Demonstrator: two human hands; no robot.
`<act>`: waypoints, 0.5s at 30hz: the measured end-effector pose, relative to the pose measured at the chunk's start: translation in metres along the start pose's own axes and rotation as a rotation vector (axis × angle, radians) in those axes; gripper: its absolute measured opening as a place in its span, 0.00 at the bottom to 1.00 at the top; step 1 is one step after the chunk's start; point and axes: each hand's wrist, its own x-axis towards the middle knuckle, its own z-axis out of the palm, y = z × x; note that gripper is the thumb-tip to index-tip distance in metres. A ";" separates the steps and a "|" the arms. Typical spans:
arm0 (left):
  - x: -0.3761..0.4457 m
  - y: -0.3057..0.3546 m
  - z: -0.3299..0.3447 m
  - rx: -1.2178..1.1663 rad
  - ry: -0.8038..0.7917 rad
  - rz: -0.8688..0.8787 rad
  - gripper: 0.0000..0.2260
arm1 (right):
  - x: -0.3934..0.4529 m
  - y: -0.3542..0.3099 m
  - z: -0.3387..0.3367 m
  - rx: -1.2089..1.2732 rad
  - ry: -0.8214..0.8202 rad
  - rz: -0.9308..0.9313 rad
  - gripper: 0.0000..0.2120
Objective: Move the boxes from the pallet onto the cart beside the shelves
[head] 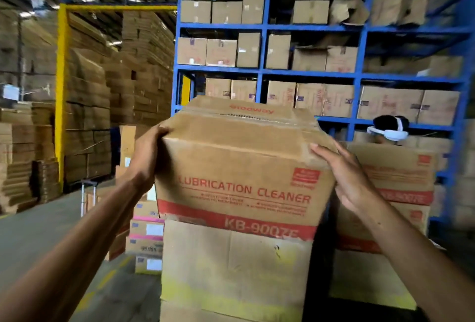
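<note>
A brown cardboard box [239, 167] printed "LUBRICATION CLEANER" with a red band sits on top of a plain brown box [231, 265] in a stack right in front of me. My left hand [147, 157] grips its upper left corner and side. On the box's upper right edge and side lies my right hand [344, 175]. A second stack of like boxes [395, 175] stands just to the right. No pallet or cart shows clearly in the head view.
Blue shelves [357, 75] full of cartons rise behind the stacks. A person's head with a white headset [388, 130] shows behind the right stack. Smaller boxes with pink bands [146, 231] sit low left. Tall piles of flat cardboard [87, 116] and a yellow post [60, 95] stand left, beside grey floor.
</note>
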 end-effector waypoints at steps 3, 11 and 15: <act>0.024 -0.023 0.002 0.082 -0.101 -0.039 0.28 | 0.013 0.019 0.005 -0.009 0.010 0.037 0.20; 0.068 -0.048 0.020 0.098 -0.155 -0.006 0.20 | 0.049 0.042 0.016 -0.084 0.051 0.022 0.13; 0.079 -0.058 0.028 0.073 -0.136 0.012 0.17 | 0.056 0.049 0.014 -0.128 0.058 0.031 0.13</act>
